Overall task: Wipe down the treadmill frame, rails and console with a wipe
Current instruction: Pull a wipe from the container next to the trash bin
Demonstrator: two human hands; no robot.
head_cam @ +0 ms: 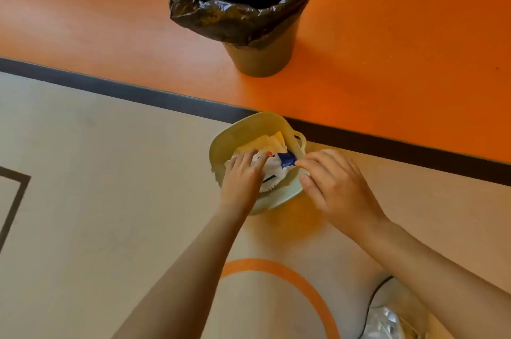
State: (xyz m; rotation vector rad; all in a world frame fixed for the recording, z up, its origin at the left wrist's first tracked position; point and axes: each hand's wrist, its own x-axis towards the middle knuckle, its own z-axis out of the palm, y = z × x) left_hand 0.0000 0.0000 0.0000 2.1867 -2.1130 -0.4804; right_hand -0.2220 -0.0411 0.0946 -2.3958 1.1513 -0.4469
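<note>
Both my forearms reach fwd, bare. L hand (243,177) flat, fingers pressing wipe pack (273,172); R hand (333,182) fingers bent, tips at its flap, grip unclear.

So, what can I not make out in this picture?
Head view only:
Inside of the bin: dark, top cut off by the upper edge.
Print on the wipe pack: blurred, partly under the left hand.
Whether the right hand pinches the pack's flap: hidden by the hand itself.
Treadmill: outside the frame.
</note>
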